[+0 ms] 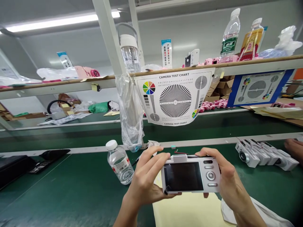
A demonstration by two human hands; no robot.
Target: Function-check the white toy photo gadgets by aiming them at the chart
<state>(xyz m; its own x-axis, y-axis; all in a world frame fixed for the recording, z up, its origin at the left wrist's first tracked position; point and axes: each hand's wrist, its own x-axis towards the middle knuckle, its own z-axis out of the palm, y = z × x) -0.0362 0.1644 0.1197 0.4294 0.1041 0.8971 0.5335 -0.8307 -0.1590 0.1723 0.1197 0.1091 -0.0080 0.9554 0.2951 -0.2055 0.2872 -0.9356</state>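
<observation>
A silver-white digital camera [184,176] is held up level above the bench, its dark screen and round button pad facing me. My left hand [148,176] grips its left end, with fingers over the top and the thumb underneath. At the right end, my right hand [228,179] is closed around the body, index finger along the top edge. A thin red wire shows behind the camera's top. Beyond it hangs a printed camera test chart [175,101] with a black radial pattern. Below lies a pale yellow sheet [189,209] on the green bench.
A clear water bottle [120,162] stands left of my left hand. Several similar cameras [265,154] sit in a row at right, near another person's hand [294,149]. A white cloth [258,211] lies by my right forearm. The shelf [165,71] above holds bottles.
</observation>
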